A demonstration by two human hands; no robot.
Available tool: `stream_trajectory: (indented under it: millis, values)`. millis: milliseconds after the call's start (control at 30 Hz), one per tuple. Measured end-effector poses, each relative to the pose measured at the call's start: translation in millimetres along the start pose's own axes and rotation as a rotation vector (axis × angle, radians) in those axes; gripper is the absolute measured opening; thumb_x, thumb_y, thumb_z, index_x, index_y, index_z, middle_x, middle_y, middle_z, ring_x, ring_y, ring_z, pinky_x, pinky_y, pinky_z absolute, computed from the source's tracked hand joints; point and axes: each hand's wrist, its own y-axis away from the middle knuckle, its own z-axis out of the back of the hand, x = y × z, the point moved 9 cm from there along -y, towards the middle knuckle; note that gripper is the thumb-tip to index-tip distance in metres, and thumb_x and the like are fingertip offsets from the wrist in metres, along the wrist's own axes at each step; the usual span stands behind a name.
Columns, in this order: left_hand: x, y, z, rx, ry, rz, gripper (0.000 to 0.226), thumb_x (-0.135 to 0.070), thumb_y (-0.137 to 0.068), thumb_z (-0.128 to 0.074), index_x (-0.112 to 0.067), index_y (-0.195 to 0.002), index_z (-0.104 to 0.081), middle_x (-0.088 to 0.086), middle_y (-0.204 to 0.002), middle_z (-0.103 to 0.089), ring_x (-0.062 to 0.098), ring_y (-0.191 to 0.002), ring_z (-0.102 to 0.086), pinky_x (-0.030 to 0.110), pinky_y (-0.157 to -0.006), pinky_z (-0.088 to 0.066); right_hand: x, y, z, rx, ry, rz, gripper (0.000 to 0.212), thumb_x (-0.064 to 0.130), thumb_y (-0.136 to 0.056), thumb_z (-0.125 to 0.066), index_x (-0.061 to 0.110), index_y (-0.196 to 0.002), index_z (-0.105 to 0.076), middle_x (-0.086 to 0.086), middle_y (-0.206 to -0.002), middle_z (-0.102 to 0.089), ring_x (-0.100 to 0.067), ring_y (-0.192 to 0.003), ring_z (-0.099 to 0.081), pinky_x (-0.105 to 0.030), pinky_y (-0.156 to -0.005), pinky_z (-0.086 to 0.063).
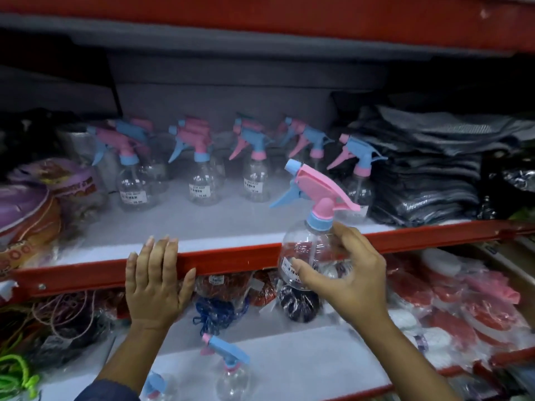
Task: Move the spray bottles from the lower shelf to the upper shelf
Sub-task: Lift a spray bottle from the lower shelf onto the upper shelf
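Observation:
My right hand (351, 273) grips a clear spray bottle (312, 227) with a pink head and blue trigger, held upright in front of the red edge (231, 260) of the upper shelf. My left hand (156, 280) rests flat on that red edge, fingers spread, holding nothing. Several clear spray bottles (199, 166) with pink and blue heads stand in rows on the white upper shelf (173, 224). Two more spray bottles, one with a blue head (230, 369) and one partly cut off (156, 386), stand on the lower shelf (289, 363).
A stack of dark folded cloths (428, 166) fills the upper shelf's right side; purple and orange packaged goods (31, 209) sit at its left. Red and white packaged items (451, 308), a dark ball (299, 303) and cords (58, 319) crowd the lower shelf.

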Motion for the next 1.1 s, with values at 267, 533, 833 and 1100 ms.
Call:
stream_trajectory:
  millis: [267, 533, 833, 1100]
  values:
    - [2, 0, -6, 0.075, 0.021, 0.023, 0.056, -0.046, -0.099, -0.027, -0.004, -0.133, -0.041, 0.017, -0.134, -0.045, 0.03, -0.137, -0.028, 0.042, -0.119, -0.012, -18, -63, -39, 0.096, -0.019, -0.1, 0.058, 0.044, -0.06, -0.085, 0.031, -0.111, -0.06, 0.019, -0.102, -0.062, 0.005, -0.094, -0.058, -0.009, -0.08, -0.045]
    - [2, -2, -3, 0.048, 0.027, 0.031, 0.054, -0.046, -0.098, -0.029, -0.005, -0.131, -0.044, 0.014, -0.133, -0.045, 0.018, -0.146, -0.013, 0.041, -0.119, -0.012, -50, -104, -93, 0.303, 0.087, -0.214, 0.051, 0.048, -0.066, -0.08, 0.025, -0.107, -0.057, 0.007, -0.1, -0.061, -0.016, -0.092, -0.059, -0.031, -0.078, -0.049]
    - [2, 0, -4, 0.013, 0.014, 0.022, 0.053, -0.045, -0.098, -0.029, -0.006, -0.13, -0.044, 0.013, -0.132, -0.046, 0.019, -0.146, -0.015, 0.041, -0.119, -0.013, -66, -112, -115, 0.393, 0.083, -0.292, 0.059, 0.049, -0.069, -0.078, 0.02, -0.114, -0.053, 0.007, -0.11, -0.056, -0.017, -0.099, -0.057, -0.032, -0.08, -0.047]
    - [2, 1, -5, 0.017, 0.01, 0.022, 0.054, -0.045, -0.098, -0.028, -0.006, -0.132, -0.042, 0.014, -0.133, -0.045, 0.019, -0.146, -0.014, 0.041, -0.119, -0.012, -66, -106, -116, 0.412, 0.183, -0.26, 0.086, 0.059, -0.059, -0.079, 0.018, -0.128, -0.047, -0.001, -0.129, -0.052, -0.021, -0.117, -0.052, -0.03, -0.087, -0.044]
